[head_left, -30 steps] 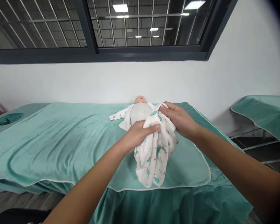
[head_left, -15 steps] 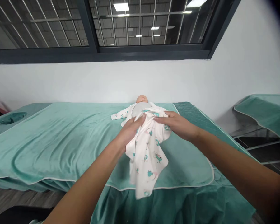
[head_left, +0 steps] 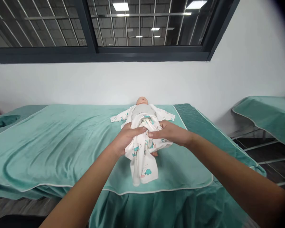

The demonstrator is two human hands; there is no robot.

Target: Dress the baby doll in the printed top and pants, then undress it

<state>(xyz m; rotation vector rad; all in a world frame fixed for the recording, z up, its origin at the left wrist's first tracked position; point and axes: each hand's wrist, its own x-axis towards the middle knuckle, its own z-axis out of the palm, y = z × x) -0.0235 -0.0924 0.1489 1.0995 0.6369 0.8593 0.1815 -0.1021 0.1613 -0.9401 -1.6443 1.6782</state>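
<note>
A baby doll (head_left: 142,100) lies on its back on the light-green sheet (head_left: 76,136), head toward the wall. It wears a grey top (head_left: 142,109) and an open white printed jacket (head_left: 120,116), whose sleeves spread to both sides. Over the doll's lower body, white baby pants (head_left: 146,167) with a teal animal print are bunched up, one end hanging toward me. My left hand (head_left: 129,137) grips the bunched cloth from the left, thumb on top. My right hand (head_left: 171,132) pinches it from the right. A doll's foot (head_left: 154,154) shows below the cloth; the rest of the legs is hidden.
The sheet covers a bed with a darker green cover (head_left: 194,118) and a face hole (head_left: 4,121) at the left. A second green-covered bed (head_left: 266,110) on a metal frame stands at the right. A white wall (head_left: 104,82) and barred window rise behind.
Both hands have lowered slightly toward the doll's legs with the pants, which are more gathered now. The jacket's right-side sleeve and a doll's foot have come into view.
</note>
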